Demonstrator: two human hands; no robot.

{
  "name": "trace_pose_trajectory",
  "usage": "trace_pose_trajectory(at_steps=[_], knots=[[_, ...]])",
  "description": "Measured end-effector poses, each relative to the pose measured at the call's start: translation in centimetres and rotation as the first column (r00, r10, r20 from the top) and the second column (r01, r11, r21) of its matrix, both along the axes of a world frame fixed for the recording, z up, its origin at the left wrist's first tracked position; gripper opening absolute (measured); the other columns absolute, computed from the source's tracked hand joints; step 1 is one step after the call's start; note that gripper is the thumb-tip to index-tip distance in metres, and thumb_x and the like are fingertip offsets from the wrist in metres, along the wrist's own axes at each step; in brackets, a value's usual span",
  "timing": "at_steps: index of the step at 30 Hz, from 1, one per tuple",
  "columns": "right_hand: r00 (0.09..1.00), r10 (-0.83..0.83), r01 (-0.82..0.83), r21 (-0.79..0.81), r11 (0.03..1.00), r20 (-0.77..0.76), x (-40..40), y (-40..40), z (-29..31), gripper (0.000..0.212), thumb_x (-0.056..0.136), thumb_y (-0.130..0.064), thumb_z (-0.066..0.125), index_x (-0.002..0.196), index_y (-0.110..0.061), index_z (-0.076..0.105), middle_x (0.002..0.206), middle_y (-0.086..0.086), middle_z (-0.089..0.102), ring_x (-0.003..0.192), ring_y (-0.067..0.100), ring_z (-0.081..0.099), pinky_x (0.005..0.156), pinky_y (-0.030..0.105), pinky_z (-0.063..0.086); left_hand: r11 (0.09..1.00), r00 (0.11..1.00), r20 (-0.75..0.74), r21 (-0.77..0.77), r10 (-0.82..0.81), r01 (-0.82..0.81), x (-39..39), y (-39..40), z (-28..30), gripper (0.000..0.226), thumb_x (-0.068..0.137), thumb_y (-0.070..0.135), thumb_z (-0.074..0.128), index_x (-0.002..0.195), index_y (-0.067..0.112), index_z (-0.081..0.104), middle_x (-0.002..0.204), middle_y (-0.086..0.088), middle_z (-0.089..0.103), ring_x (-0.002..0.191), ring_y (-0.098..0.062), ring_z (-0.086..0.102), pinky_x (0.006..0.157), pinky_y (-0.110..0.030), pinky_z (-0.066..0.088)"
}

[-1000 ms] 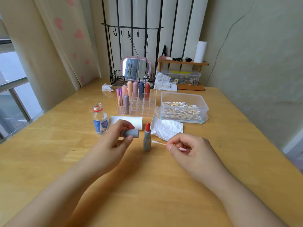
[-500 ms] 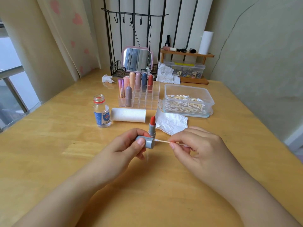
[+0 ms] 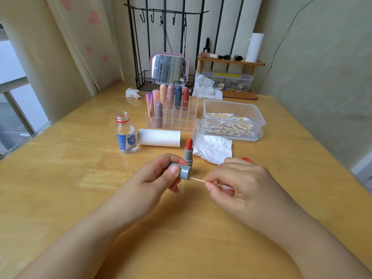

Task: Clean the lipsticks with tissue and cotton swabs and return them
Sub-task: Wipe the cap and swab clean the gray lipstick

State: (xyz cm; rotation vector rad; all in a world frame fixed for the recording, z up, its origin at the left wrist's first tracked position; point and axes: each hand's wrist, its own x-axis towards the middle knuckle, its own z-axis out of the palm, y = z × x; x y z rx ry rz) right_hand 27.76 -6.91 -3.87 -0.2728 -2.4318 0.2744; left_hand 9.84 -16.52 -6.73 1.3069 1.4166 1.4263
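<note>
Cap: my left hand (image 3: 159, 176) grips the small grey cylindrical lipstick cap (image 3: 180, 171) sideways, thumb on top, fingers curled beneath, open mouth toward my right hand.
Swab: my right hand (image 3: 237, 184) pinches the thin wooden cotton swab (image 3: 198, 179) between thumb and forefinger; its tip sits at or just inside the cap's mouth, and I cannot tell which.
Lipstick: the grey-barrelled lipstick with its red bullet raised (image 3: 188, 153) stands upright on the wooden table (image 3: 60, 188), just behind the cap.
Handling: the cap looks light, hard and smooth, likely slippery, so I hold its barrel; the swab stick seems bendy, so gentle pressure suits; the bullet is probably soft and smears, so take it by the barrel.
Room: the crumpled white tissue (image 3: 213, 148) lies just right of the lipstick, the clear compartmented organiser (image 3: 181, 119) behind; bare tabletop lies toward me, edges well apart.
</note>
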Motion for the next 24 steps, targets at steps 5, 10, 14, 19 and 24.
trace_pose_trajectory(at_steps=[5, 10, 14, 19, 24], knots=[[0.996, -0.052, 0.052, -0.008, 0.999, -0.070, 0.23, 0.20, 0.10, 0.015, 0.084, -0.018, 0.056, 0.075, -0.011, 0.066, 0.059, -0.007, 0.050, 0.060, 0.008, 0.045, 0.056, 0.026, 0.042, 0.999, 0.998, 0.039, -0.006, -0.040, 0.040, -0.13, -0.13, 0.17, 0.023, 0.081, 0.047, 0.052, 0.089, 0.030, 0.065, 0.079, 0.001, 0.054, 0.072, -0.011, 0.055, 0.082, -0.029, 0.042], [0.999, 0.013, -0.014, -0.031, 0.999, -0.031, 0.21, 0.07, 0.13, 0.013, 0.082, -0.018, 0.057, 0.071, -0.013, 0.063, 0.059, -0.015, 0.034, 0.060, 0.001, 0.037, 0.058, 0.016, 0.035, 0.999, 0.993, 0.101, 0.007, -0.054, 0.054, -0.14, -0.28, 0.36, 0.023, 0.076, 0.049, 0.054, 0.085, 0.032, 0.067, 0.077, -0.003, 0.051, 0.071, -0.013, 0.054, 0.083, -0.031, 0.043], [0.996, -0.044, 0.039, -0.058, 0.998, -0.078, 0.33, 0.27, 0.21, 0.014, 0.083, -0.020, 0.057, 0.074, -0.012, 0.066, 0.056, -0.009, 0.041, 0.058, 0.007, 0.043, 0.055, 0.024, 0.039, 0.998, 0.976, 0.205, 0.018, -0.070, 0.068, -0.06, -0.26, 0.69, 0.022, 0.083, 0.030, 0.048, 0.079, 0.031, 0.070, 0.076, -0.008, 0.047, 0.069, -0.016, 0.049, 0.074, -0.022, 0.048], [0.999, 0.033, -0.036, -0.145, 0.989, -0.021, 0.33, 0.00, 0.20, 0.011, 0.080, -0.020, 0.058, 0.072, -0.016, 0.063, 0.058, -0.020, 0.034, 0.060, -0.001, 0.041, 0.056, 0.011, 0.033, 0.996, 0.972, 0.218, 0.020, -0.092, 0.090, 0.01, -0.28, 0.63, 0.019, 0.084, 0.031, 0.051, 0.080, 0.029, 0.070, 0.072, -0.004, 0.048, 0.068, -0.014, 0.050, 0.073, -0.022, 0.047], [0.997, -0.063, 0.057, -0.098, 0.994, -0.054, 0.26, 0.28, 0.09, 0.017, 0.083, -0.023, 0.055, 0.075, -0.014, 0.066, 0.057, -0.008, 0.049, 0.060, 0.007, 0.046, 0.055, 0.020, 0.037, 0.995, 0.966, 0.240, 0.028, -0.096, 0.092, -0.12, -0.19, 0.67, 0.016, 0.082, 0.032, 0.055, 0.079, 0.030, 0.070, 0.074, -0.004, 0.048, 0.068, -0.013, 0.050, 0.073, -0.023, 0.048]])
